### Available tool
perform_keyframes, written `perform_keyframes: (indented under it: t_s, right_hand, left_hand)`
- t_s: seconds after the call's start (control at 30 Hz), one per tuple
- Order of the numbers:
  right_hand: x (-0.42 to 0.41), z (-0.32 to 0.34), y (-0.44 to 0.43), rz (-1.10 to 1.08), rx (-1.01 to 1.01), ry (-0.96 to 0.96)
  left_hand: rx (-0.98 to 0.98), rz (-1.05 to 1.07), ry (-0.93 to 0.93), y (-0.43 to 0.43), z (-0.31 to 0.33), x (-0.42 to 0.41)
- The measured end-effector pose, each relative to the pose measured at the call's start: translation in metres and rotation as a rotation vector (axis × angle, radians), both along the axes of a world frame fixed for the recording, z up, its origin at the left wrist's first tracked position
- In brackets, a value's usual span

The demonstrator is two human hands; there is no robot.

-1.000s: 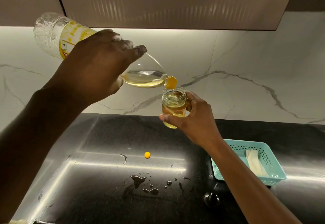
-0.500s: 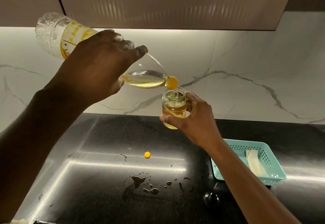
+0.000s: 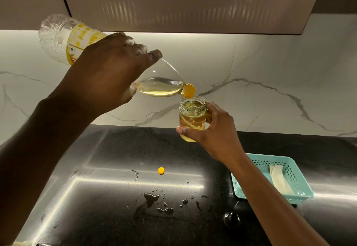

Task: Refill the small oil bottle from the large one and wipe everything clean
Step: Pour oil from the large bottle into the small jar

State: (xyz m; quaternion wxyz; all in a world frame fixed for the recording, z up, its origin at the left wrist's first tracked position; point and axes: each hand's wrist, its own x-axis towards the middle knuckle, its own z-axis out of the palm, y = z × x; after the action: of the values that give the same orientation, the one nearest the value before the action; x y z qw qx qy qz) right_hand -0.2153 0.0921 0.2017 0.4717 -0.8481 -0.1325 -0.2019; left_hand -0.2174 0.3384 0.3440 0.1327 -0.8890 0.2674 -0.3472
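Pouring: left grip (image 3: 108,69) curled round squashy middle of large oil bottle (image 3: 162,83), right grip (image 3: 216,131) wrapped round small glass jar (image 3: 192,118). Likely slick, fragile; clamp sidewall firmly.

The big bottle (image 3: 160,83) leans from upper left, its spout (image 3: 189,91) over the mouth of the small bottle (image 3: 192,118), both above the tabletop (image 3: 116,149). Below them a cap (image 3: 161,170) lies on it, spills (image 3: 151,199) nearer; at right a basket (image 3: 293,176) holds a cloth (image 3: 278,180).
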Motion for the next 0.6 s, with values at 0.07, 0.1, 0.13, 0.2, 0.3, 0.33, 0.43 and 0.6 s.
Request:
perform_keyframes:
  t_s: [0.07,0.1,0.13,0.2,0.3,0.33,0.43,0.6]
  right_hand:
    - [0.0002,-0.0002,0.0000,0.003,-0.002,0.001]
    - [0.0002,-0.0003,-0.0001,0.003,-0.003,0.000]
    - [0.0004,-0.0002,0.0000,0.003,-0.004,0.001]
    - [0.0011,-0.0005,-0.0001,0.002,-0.007,0.000]
    - [0.0018,-0.0014,0.0002,0.000,-0.011,-0.001]
    - [0.0019,-0.0015,0.0003,0.000,-0.011,-0.001]
    - [0.0032,-0.0021,0.0005,0.001,-0.010,-0.001]
    - [0.0056,-0.0020,0.0009,0.001,-0.014,-0.003]
  left_hand:
    - [-0.003,-0.003,-0.002,0.0004,-0.0002,0.0000]
    - [-0.004,-0.005,-0.004,0.0005,-0.0004,0.0001]
    - [-0.007,-0.005,-0.007,0.0006,-0.0007,0.0002]
    - [-0.012,-0.004,-0.010,0.0008,-0.0012,0.0006]
    - [-0.017,-0.004,-0.008,0.0015,-0.0025,0.0017]
    - [-0.017,-0.003,-0.010,0.0018,-0.0027,0.0021]
    - [-0.013,-0.004,-0.013,0.0023,-0.0032,0.0034]
    - [-0.028,0.004,-0.015,0.0029,-0.0041,0.0047]
